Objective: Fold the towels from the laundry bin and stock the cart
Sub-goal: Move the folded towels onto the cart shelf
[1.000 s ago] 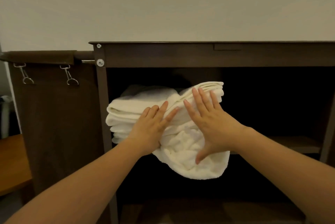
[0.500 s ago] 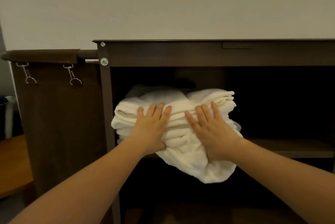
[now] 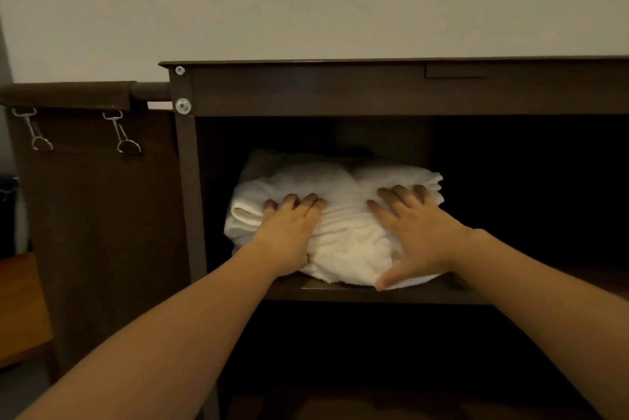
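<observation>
A stack of folded white towels [image 3: 343, 215] lies on the upper shelf [image 3: 442, 293] of the dark brown cart [image 3: 340, 89], at the shelf's left side. My left hand [image 3: 289, 236] presses flat against the front of the stack on its left, fingers straight. My right hand [image 3: 415, 232] presses the right part of the stack, fingers spread, thumb low at the shelf's front edge. The lowest towel bulges loosely at the front between my hands.
A brown fabric laundry bag [image 3: 95, 215] hangs on a rail at the cart's left, with two metal clips [image 3: 122, 134]. The shelf's right part is dark. A lower compartment opens below. A wooden surface [image 3: 20, 310] stands at far left.
Both hands have pushed the towel stack deeper onto the shelf. The towel end that hung over the front edge now lies on the shelf.
</observation>
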